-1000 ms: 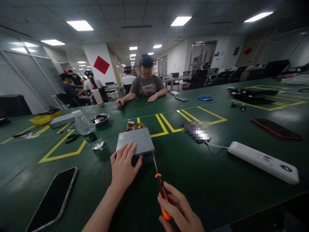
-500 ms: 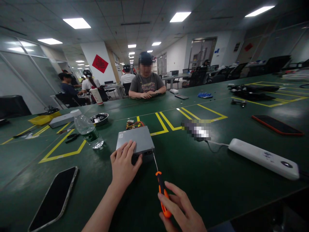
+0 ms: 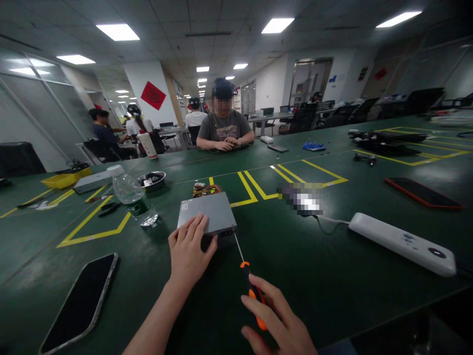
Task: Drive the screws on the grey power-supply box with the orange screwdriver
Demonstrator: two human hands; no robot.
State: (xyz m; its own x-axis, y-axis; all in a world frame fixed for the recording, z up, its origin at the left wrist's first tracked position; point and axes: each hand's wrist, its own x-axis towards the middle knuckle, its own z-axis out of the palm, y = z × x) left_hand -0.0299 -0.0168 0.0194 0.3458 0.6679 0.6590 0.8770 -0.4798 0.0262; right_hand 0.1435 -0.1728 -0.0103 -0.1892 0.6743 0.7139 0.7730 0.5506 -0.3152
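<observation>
In the head view, a gray metal computer power supply [image 3: 216, 209] lies in front of the person on a green table [image 3: 148, 276], its bundle of colored wires [image 3: 207, 190] at the far side. The left hand [image 3: 189, 249] rests on its near left part, fingers extended and slightly spread over the top, thumb by the near end, without wrapping around it. The right hand [image 3: 279, 313] has its fingers partly curled, loosely holding an orange-and-black screwdriver [image 3: 246, 272]. The tip reaches the case's near right corner; whatever it meets there is too small to make out. Good handling here probably means firm left-hand pressure, the shaft square to the end face, and light forward push, so the tip does not slip.
</observation>
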